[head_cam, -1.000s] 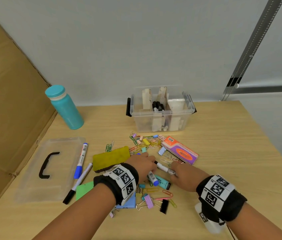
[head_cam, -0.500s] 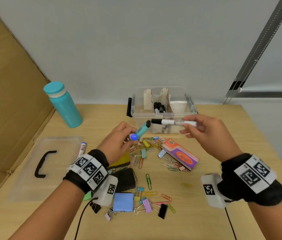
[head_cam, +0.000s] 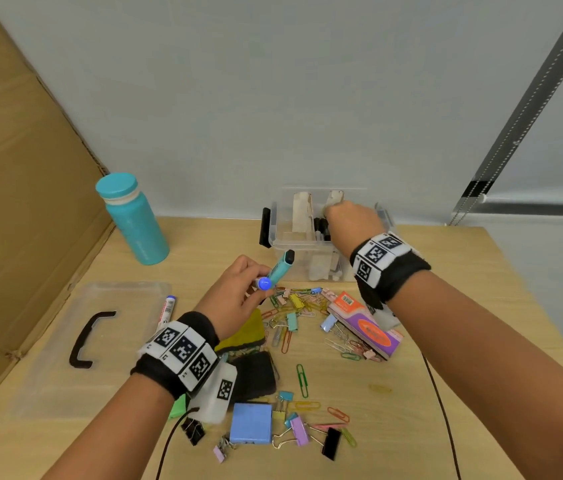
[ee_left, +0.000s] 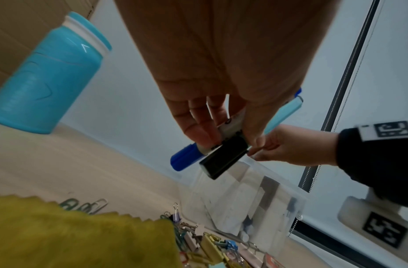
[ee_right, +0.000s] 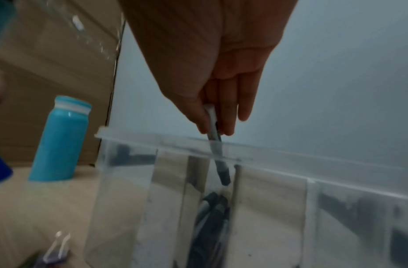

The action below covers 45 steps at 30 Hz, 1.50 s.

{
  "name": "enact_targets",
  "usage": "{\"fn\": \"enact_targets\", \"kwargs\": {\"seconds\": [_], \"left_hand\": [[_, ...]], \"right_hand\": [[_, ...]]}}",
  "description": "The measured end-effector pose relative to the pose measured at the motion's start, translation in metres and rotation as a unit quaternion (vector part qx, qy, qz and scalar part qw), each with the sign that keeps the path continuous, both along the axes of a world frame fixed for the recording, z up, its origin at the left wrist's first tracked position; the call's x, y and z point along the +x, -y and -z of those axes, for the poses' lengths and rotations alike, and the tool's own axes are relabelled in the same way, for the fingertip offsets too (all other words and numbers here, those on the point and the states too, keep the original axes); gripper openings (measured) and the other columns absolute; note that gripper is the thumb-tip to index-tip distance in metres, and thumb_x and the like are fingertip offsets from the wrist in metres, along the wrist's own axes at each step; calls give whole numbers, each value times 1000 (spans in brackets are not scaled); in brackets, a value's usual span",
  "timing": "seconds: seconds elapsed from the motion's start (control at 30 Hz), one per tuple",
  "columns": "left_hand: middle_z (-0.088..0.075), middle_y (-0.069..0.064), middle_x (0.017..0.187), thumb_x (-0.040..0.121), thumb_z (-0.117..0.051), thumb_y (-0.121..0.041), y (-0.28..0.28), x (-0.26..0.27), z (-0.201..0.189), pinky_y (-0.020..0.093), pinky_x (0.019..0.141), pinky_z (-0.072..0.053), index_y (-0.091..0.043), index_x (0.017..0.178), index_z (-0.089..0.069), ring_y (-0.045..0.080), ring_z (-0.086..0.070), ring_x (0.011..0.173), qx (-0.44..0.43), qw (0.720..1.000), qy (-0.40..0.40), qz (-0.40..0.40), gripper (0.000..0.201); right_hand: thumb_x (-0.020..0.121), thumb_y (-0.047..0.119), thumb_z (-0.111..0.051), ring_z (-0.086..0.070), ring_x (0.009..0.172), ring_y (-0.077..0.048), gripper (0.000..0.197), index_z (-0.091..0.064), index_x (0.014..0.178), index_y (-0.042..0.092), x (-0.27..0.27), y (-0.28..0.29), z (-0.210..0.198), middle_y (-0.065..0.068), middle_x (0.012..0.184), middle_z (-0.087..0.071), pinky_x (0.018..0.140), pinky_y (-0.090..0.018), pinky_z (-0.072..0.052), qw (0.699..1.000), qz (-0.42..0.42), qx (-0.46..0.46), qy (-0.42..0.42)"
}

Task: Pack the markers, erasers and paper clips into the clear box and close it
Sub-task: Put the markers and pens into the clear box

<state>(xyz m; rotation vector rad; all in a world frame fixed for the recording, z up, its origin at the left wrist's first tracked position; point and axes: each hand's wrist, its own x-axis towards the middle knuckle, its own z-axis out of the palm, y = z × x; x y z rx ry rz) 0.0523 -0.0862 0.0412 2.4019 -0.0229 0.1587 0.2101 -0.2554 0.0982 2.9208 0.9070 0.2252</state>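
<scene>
The clear box stands open at the back of the table, split by dividers, with several markers in its middle compartment. My right hand is over that compartment and pinches a white marker upright, its black cap below the rim. My left hand hovers in front of the box and grips two markers: a teal one with a black cap and a blue-capped one. Paper clips, a yellow eraser and a black eraser lie on the table.
The clear lid with a black handle lies at the left, a blue marker on its edge. A teal bottle stands back left by a cardboard wall. An orange-purple carton, a blue block and binder clips lie near the front.
Both hands rose from the pile with markers. My right hand carried the white marker back over the box and turned it cap-down into the middle compartment. The left hand stays raised.
</scene>
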Motion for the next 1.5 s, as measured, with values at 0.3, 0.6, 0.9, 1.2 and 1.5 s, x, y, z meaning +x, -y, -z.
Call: {"fn": "enact_targets", "kwargs": {"seconds": [0.3, 0.6, 0.9, 1.2, 1.5], "left_hand": [[-45, -7, 102, 91, -58, -18, -11, -4, 4, 15, 74, -47, -24, 115, -57, 5, -51, 84, 5, 1000, 17, -3, 25], [-45, -4, 104, 89, -59, -16, 21, 14, -1, 15, 78, -45, -19, 116, -58, 6, -50, 85, 17, 998, 0, 55, 27], [-44, -14, 103, 94, -52, -20, 20, 18, -5, 11, 83, -45, -27, 128, -54, 0, -52, 92, -24, 998, 49, 10, 35], [-47, -16, 107, 94, -51, -18, 15, 8, 5, 5, 78, -42, -29, 113, -59, -2, -53, 94, 1, 999, 42, 16, 23], [-47, -19, 108, 93, -51, -15, 4, -2, 11, 7, 84, -42, -31, 112, -59, -5, -51, 99, 4, 999, 37, 11, 26]], "right_hand": [[100, 18, -36, -28, 142, -21, 40, -44, 138, 10, 3, 24, 28, -7, 147, -42, 118, -35, -15, 986, -37, 156, -55], [93, 41, -51, -63, 92, -2, 44, -45, 135, 31, -77, 42, 32, 10, 124, -58, 83, -32, -56, 866, -151, 357, -315], [94, 30, -43, -65, 79, -6, 14, -53, 102, 25, -66, 55, -10, 4, 97, -64, 71, -29, -58, 855, -130, 470, -178], [98, 20, -45, -56, 82, -10, 18, -54, 112, 12, 7, 22, 22, -4, 109, -58, 72, -19, -45, 933, -24, 352, -76], [99, 16, -37, -60, 86, -24, 27, -59, 111, 6, 28, 1, 17, -14, 104, -65, 78, -30, -49, 955, -10, 188, -228]]}}
